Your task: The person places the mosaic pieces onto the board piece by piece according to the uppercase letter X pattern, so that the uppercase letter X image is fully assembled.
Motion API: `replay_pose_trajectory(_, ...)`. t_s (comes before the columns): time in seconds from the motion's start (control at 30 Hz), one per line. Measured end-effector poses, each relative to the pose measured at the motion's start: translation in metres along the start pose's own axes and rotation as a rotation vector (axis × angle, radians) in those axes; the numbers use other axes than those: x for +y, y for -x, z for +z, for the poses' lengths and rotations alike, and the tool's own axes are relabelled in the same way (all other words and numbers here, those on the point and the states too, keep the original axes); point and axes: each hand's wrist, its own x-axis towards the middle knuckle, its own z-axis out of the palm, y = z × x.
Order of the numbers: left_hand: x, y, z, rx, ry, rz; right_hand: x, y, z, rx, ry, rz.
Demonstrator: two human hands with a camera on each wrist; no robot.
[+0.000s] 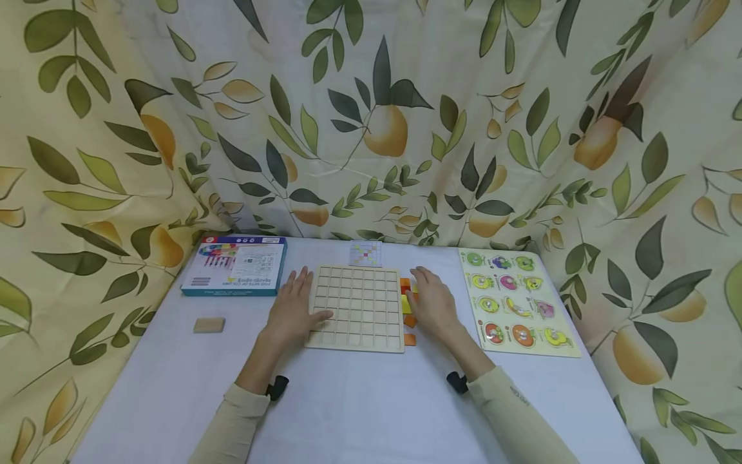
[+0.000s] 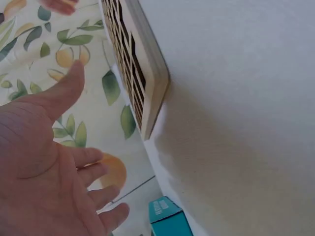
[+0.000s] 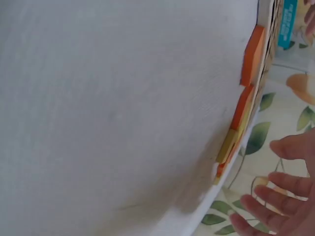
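The pale wooden grid board (image 1: pixel 356 307) lies flat on the white-covered table (image 1: pixel 359 406), between both hands. The left hand (image 1: pixel 294 308) lies spread against its left edge, thumb on the frame. The right hand (image 1: pixel 433 301), fingers loose and holding nothing, rests over the orange and yellow wooden blocks (image 1: pixel 408 303) along the right edge.

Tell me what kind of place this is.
Probably a tabletop play or recording corner: a white-covered table closed in by a leaf-and-fruit curtain. On it lie a wooden grid board, a fruit peg puzzle and a blue game box.
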Motion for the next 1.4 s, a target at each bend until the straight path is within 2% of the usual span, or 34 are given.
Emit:
replay_pose_trajectory(0.17,-0.002,0.003,0.003,-0.056,0.04,0.002,0.01,-0.006,0.003,-0.036,-0.001,0.067)
replay_pose_trajectory(0.37,-0.004,0.006,0.006,-0.145,0.04,-0.01,0.019,-0.014,0.007,-0.091,-0.025,0.122)
replay_pose_trajectory(0.57,-0.007,0.008,0.009,-0.195,-0.013,0.055,0.023,-0.02,0.007,-0.089,-0.124,0.173)
replay_pose_trajectory(0.77,-0.005,0.009,0.006,-0.211,-0.035,0.057,0.025,-0.021,0.003,-0.05,-0.188,0.189)
replay_pose_trajectory(1.1,-0.002,0.005,0.005,-0.225,-0.071,0.068,0.034,-0.022,-0.007,-0.013,-0.375,0.202)
replay_pose_trajectory(1.27,-0.001,0.007,0.003,-0.24,-0.079,0.039,0.031,-0.024,-0.007,0.026,-0.41,0.205)
replay_pose_trajectory(1.4,0.001,0.009,0.001,-0.222,-0.07,0.047,0.023,-0.026,-0.007,0.047,-0.461,0.203)
